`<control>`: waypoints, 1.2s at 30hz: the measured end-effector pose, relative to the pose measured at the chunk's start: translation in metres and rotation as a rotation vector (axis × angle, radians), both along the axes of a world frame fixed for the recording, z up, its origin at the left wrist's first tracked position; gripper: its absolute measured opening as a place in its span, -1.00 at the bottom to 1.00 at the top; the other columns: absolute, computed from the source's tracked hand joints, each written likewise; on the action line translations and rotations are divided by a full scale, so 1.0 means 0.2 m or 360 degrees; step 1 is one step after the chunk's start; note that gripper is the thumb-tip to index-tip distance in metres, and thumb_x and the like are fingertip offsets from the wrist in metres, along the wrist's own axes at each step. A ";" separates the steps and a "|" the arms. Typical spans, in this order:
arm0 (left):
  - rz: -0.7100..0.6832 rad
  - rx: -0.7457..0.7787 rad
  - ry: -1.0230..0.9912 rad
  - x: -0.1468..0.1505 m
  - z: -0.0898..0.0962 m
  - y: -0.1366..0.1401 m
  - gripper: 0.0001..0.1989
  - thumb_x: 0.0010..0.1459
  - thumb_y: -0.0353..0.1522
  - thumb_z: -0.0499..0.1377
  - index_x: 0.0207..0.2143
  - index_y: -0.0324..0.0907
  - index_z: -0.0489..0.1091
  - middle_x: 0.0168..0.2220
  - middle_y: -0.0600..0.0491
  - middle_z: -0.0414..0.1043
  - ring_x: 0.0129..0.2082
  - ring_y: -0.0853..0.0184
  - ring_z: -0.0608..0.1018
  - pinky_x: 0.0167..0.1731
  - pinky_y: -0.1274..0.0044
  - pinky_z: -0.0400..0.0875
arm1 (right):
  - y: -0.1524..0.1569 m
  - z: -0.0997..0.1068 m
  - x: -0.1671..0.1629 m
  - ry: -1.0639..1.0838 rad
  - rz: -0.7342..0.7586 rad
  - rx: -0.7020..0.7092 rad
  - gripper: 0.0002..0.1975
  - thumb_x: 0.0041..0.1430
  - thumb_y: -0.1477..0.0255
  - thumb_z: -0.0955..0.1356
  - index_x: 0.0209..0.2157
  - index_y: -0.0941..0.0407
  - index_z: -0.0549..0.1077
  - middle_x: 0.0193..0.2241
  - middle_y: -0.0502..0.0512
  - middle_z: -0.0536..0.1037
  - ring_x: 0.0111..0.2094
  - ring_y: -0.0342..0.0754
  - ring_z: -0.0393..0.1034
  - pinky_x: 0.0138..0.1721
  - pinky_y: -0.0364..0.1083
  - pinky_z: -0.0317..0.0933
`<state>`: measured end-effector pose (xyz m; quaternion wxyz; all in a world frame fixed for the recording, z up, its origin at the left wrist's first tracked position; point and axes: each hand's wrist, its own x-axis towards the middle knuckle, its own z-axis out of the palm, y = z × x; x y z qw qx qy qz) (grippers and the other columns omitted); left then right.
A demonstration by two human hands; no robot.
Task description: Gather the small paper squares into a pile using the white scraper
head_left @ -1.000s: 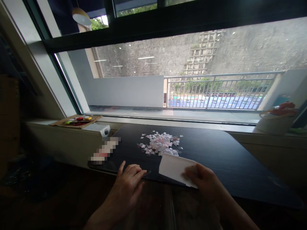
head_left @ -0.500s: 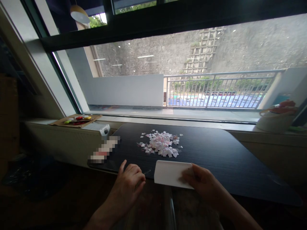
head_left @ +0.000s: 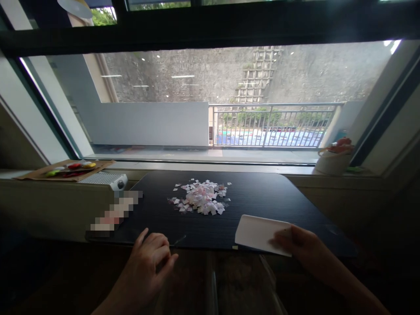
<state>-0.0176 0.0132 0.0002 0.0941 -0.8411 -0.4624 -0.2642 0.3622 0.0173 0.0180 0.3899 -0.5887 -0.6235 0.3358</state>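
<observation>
My right hand [head_left: 300,240] grips the right end of a shallow white tray [head_left: 254,234], fingers over its inner side. The tray sits tilted at the table's front edge. My left hand [head_left: 154,251] is at the front edge further left, half curled, thumb apart from the fingers, with nothing visible in it. Close to its fingertips, a thin clear sliver [head_left: 180,239] lies on the dark table. Beyond both hands, small white and pinkish paper scraps [head_left: 203,197] are heaped on the tabletop. One tiny scrap [head_left: 235,247] shows at the front edge, below the tray's left end.
The dark table [head_left: 262,188] stands against the window sill. At its left edge is a blurred-out patch [head_left: 114,214]. A white grilled device [head_left: 105,179] and cardboard [head_left: 36,170] with colourful items are at left. A white pot [head_left: 333,162] stands on the sill at right.
My right hand has carried the white tray to the right, away from my left hand. The small scrap at the front edge has come into sight. My view has levelled and turned right.
</observation>
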 end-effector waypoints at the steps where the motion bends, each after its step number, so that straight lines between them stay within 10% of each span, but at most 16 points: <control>1: -0.0002 0.0007 0.0014 0.00 0.00 0.00 -0.79 0.08 -0.35 0.09 -0.61 -0.12 0.31 -0.50 0.19 0.39 -0.39 0.39 0.47 0.13 0.23 0.04 | 0.00 -0.01 0.01 0.0028 0.0002 -0.0035 -0.72 -0.05 0.20 0.40 -0.53 0.15 0.46 -0.58 0.00 0.51 -0.51 -0.08 0.38 -0.47 -0.13 0.28; 22: -0.0033 0.0084 0.0100 -0.05 -0.02 0.01 -0.91 0.06 -0.32 0.12 -0.49 -0.07 0.38 -0.42 0.16 0.47 -0.30 0.32 0.52 0.13 0.19 0.00 | 0.07 0.01 -0.03 0.0469 0.0148 -0.0362 -0.74 -0.20 0.34 0.44 -0.42 0.21 0.51 -0.48 0.08 0.59 -0.43 -0.01 0.45 -0.41 -0.10 0.27; 36: -0.0043 0.0083 0.0085 -0.05 -0.03 0.01 -0.91 0.07 -0.30 0.12 -0.42 -0.04 0.42 -0.40 0.15 0.47 -0.29 0.32 0.52 0.10 0.21 0.13 | 0.34 -0.01 -0.19 0.0297 -0.0041 0.0253 -0.66 -0.08 0.13 0.43 -0.45 0.15 0.48 -0.50 0.06 0.59 -0.40 0.02 0.49 -0.33 -0.02 0.37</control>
